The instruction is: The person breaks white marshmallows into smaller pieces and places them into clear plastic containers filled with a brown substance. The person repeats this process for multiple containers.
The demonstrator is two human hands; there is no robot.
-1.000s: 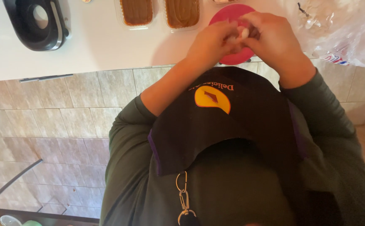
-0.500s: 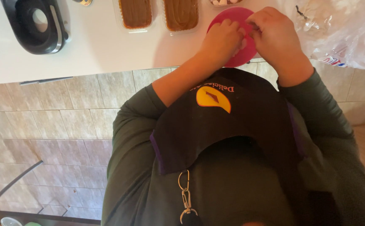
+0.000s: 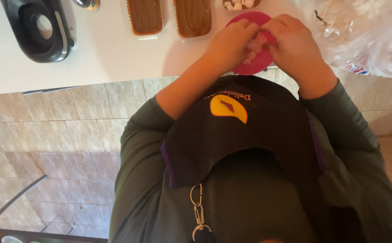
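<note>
Two clear rectangular trays (image 3: pixel 145 17) (image 3: pixel 193 17) of brown spread stand side by side at 12 o'clock on the white desk (image 3: pixel 97 49). Crumpled clear plastic bag (image 3: pixel 367 36) with red-blue print at 2 o'clock.

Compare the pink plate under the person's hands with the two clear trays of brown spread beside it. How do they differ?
The pink plate is round and opaque; each clear tray is oblong and see-through. The plate lies at the counter's near edge under the left hand and right hand; the trays lie farther back, untouched. The trays are filled with smooth brown spread; the plate is mostly hidden by the hands. All rest on the white counter.
</note>
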